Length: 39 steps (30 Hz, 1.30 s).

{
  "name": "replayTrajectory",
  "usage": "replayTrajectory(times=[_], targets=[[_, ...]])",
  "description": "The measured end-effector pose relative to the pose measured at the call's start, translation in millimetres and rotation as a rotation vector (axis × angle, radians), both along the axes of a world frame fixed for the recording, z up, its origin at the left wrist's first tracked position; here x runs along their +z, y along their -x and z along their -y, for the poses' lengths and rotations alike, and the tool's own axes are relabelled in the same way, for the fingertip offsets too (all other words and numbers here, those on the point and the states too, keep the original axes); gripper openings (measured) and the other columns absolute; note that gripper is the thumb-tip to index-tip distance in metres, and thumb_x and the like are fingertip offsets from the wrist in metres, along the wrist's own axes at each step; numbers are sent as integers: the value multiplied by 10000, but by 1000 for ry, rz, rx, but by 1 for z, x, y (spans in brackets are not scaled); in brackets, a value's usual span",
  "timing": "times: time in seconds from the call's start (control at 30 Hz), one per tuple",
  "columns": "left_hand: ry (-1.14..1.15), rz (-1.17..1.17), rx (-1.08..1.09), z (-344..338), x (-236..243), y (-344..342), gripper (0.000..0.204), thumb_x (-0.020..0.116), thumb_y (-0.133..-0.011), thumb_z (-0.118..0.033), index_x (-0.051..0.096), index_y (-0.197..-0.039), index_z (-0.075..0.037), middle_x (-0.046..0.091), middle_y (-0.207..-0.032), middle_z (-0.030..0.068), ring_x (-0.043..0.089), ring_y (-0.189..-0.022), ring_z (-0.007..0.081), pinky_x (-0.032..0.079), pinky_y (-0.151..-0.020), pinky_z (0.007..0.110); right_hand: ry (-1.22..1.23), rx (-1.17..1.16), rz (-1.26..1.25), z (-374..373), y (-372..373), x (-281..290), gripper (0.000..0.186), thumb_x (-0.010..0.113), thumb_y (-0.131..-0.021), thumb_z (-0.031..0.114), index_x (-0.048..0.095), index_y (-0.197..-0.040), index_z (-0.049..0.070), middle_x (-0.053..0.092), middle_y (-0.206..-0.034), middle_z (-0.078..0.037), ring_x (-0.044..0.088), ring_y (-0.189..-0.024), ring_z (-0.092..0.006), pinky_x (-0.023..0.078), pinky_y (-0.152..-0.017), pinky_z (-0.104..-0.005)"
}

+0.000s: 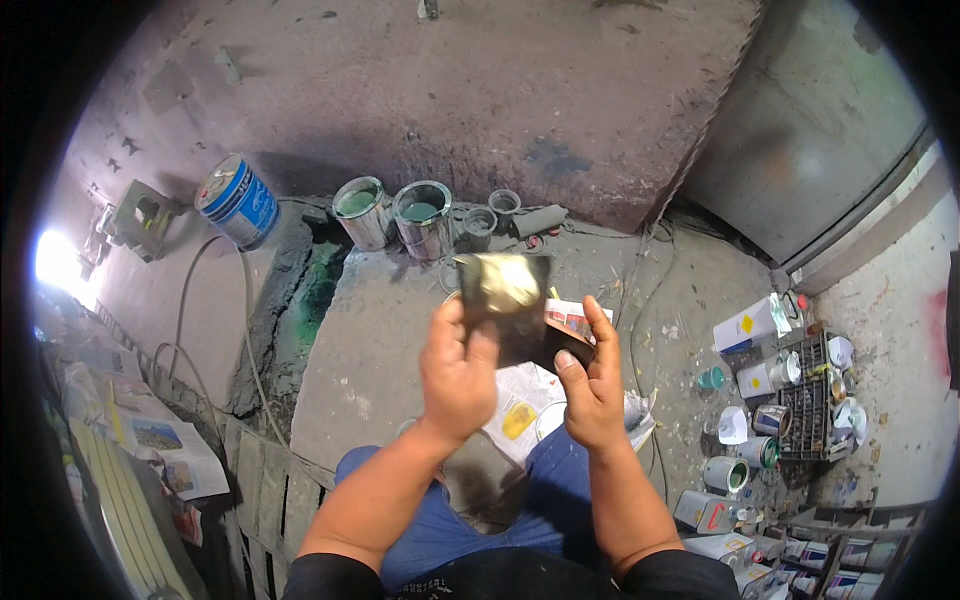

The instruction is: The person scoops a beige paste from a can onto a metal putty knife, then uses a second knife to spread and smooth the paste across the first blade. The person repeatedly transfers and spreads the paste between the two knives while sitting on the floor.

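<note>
My left hand (458,368) is closed on a dark, flat rectangular plate (515,335), held up in front of me with the thumb across its near face. A glossy pale-yellow patch (510,280), which looks like paste, covers the plate's upper part. In my right hand (592,390), a smaller dark flat blade (570,343) is pinched between thumb and fingers, close to the plate's right edge. Whether the two touch, I cannot tell. Below the hands lies newspaper (508,388) with a yellow smear (519,420) on it.
Two open paint cans (365,228) (425,235), small cups (479,228) and a blue bucket (240,205) line the wall. A broken channel (300,310) cuts the floor to the left, beside a hose (250,340). Cans and bottles crowd around a dark crate (805,405) on the right.
</note>
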State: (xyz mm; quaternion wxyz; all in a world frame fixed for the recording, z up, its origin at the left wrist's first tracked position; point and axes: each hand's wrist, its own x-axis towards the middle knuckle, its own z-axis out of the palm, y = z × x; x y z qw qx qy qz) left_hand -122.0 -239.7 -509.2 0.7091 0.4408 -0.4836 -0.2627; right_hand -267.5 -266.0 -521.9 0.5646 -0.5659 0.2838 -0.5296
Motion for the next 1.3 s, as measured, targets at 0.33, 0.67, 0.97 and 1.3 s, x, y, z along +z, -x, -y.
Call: replayTrajectory(times=[0.33,0.67,0.97,1.3], targets=[[54,-425,-105,7,25,-52,339,466,-908,-12,419,-1243,11,547,-1216,120,524,-1112,179,381,-1003,328,-473,-75,360,38,46,-21,607,546,-788,-65,353,-1353,50,558,-1155,-125,593,-988,-204,508,-879,-355],[-169,-625,-245,12,7,-49,290,448,-913,13,433,-1201,-15,554,-1195,121,550,-1071,185,435,-963,340,-662,137,641,24,19,-37,494,629,-810,53,473,-1277,93,597,-1148,-92,632,-968,-249,539,-835,-381],[-172,-652,-348,12,2,-35,295,461,-907,4,435,-1201,-3,567,-1176,138,570,-1060,200,450,-958,356,-599,208,688,22,8,-43,541,604,-806,-5,431,-1310,88,593,-1174,-136,626,-1019,-244,542,-863,-354],[-187,-715,-346,17,-3,-31,292,461,-910,1,431,-1201,-3,572,-1166,139,573,-1054,198,458,-945,344,-500,270,436,19,-5,-46,566,694,-773,68,453,-1285,64,585,-1017,-64,571,-919,-149,472,-838,-295]])
